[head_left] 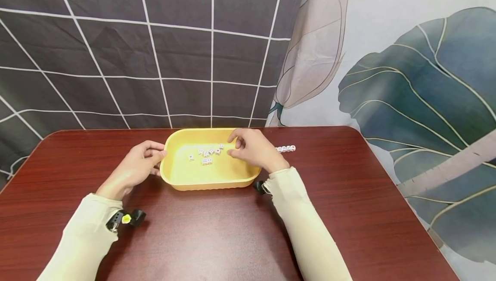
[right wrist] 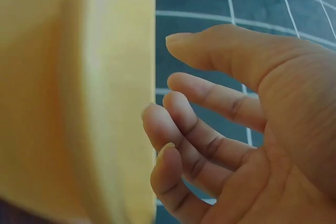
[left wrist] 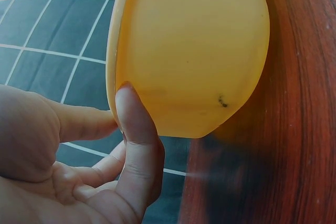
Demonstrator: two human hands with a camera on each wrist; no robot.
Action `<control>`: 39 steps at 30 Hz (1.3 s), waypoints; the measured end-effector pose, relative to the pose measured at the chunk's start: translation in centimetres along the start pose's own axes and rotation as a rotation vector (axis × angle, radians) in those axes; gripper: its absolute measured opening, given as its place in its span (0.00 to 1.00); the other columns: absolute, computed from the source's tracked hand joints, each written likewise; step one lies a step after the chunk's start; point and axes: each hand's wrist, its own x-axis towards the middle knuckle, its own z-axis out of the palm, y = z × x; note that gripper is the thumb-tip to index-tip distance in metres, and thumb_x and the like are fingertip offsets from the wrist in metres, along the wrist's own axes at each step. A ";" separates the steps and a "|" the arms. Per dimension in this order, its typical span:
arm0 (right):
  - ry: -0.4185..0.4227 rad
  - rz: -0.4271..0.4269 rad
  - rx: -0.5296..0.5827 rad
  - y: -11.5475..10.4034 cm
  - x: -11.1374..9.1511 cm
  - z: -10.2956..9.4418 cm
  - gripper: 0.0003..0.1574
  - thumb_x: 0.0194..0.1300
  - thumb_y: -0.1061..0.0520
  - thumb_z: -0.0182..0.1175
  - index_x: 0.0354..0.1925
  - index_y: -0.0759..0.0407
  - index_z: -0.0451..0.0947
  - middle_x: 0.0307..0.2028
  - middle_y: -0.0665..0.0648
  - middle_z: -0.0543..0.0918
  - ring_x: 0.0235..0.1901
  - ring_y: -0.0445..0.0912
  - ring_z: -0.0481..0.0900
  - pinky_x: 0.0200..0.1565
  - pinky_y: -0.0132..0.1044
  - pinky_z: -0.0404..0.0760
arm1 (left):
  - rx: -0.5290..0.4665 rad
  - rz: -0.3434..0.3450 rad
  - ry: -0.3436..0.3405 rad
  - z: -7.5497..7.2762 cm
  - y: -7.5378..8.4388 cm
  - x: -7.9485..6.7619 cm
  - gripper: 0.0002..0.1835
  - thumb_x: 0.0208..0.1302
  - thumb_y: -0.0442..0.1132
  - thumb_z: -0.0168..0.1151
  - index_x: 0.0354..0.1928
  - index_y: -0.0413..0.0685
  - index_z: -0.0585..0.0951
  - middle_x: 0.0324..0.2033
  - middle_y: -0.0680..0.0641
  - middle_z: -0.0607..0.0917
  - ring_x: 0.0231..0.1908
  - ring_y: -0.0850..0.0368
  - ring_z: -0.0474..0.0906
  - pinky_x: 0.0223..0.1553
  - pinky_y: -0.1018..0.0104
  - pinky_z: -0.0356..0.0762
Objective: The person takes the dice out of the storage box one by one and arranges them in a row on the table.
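Near the table's back edge a yellow plastic tray (head_left: 211, 182) holds several small white dice (head_left: 207, 160). My left hand (head_left: 139, 164) pinches the tray's left rim; the left wrist view shows the fingers (left wrist: 137, 114) on both sides of the tray wall (left wrist: 194, 51). Over the tray's right part is my right hand (head_left: 253, 147), its thumb and fingers apart. No die shows between the fingers (right wrist: 163, 124) in the right wrist view. Beyond that hand, a row of dice (head_left: 286, 148) stands on the table, its left end hidden by the hand.
The dark red wooden table (head_left: 193, 238) reaches toward me and to both sides. A grey curtain with white grid lines (head_left: 174, 52) hangs behind it. A cloth printed with large leaves (head_left: 418, 82) hangs at the right.
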 end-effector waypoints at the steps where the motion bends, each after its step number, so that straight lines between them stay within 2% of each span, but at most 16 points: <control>1: -0.004 -0.008 -0.006 -0.2 0.1 0.3 0.16 0.60 0.56 0.72 0.46 0.59 0.84 0.29 0.51 0.79 0.31 0.42 0.75 0.37 0.31 0.74 | 0.001 0.000 0.000 0.0 0.0 0.0 0.22 0.79 0.36 0.51 0.64 0.27 0.65 0.42 0.40 0.82 0.28 0.62 0.80 0.32 0.69 0.85; 9: -0.010 -0.063 -0.040 -1.0 0.8 2.3 0.14 0.58 0.60 0.70 0.43 0.62 0.84 0.27 0.52 0.79 0.29 0.41 0.73 0.34 0.28 0.71 | 0.006 0.003 -0.001 0.0 0.2 -0.1 0.22 0.78 0.36 0.51 0.64 0.26 0.65 0.43 0.38 0.82 0.29 0.62 0.80 0.32 0.69 0.85; 19: -0.081 -0.028 -0.056 -1.5 1.2 4.7 0.15 0.61 0.59 0.69 0.48 0.56 0.84 0.25 0.48 0.76 0.26 0.39 0.71 0.32 0.29 0.70 | 0.005 0.003 0.002 0.0 0.3 -0.1 0.22 0.78 0.36 0.51 0.64 0.26 0.65 0.43 0.37 0.82 0.28 0.62 0.80 0.32 0.69 0.85; 32: -0.128 -0.018 -0.080 -1.4 1.4 5.9 0.19 0.62 0.58 0.70 0.53 0.55 0.84 0.24 0.47 0.76 0.25 0.38 0.71 0.31 0.28 0.71 | 0.001 -0.001 0.002 0.0 0.3 -0.1 0.22 0.78 0.36 0.52 0.64 0.26 0.65 0.43 0.38 0.82 0.29 0.62 0.80 0.32 0.69 0.85; 39: -0.131 -0.024 -0.104 -1.4 1.8 6.4 0.15 0.62 0.58 0.68 0.49 0.54 0.85 0.22 0.46 0.75 0.25 0.37 0.71 0.30 0.28 0.70 | -0.003 0.001 0.002 0.0 0.1 -0.1 0.22 0.78 0.36 0.51 0.64 0.26 0.65 0.43 0.38 0.82 0.29 0.62 0.80 0.33 0.69 0.85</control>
